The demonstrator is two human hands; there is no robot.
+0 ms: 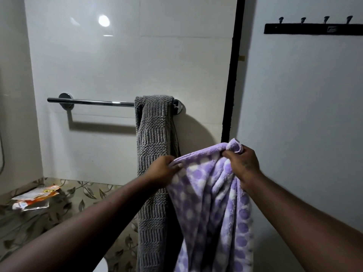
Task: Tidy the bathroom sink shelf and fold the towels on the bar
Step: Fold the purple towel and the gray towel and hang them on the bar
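Note:
A purple towel with white dots (210,203) hangs in front of me, off the bar, held by its top edge. My left hand (163,169) pinches the left part of that edge and my right hand (243,163) grips the bunched right corner. A grey ribbed towel (153,146) drapes over the right end of the chrome towel bar (92,102) on the white tiled wall and hangs down behind my left hand. The purple towel's lower part runs out of view at the bottom.
A black hook rack (312,28) with several hooks is on the right wall, past a black door frame (232,75). Crumpled orange-and-white packets (35,199) lie on a leaf-patterned ledge (82,195) at lower left.

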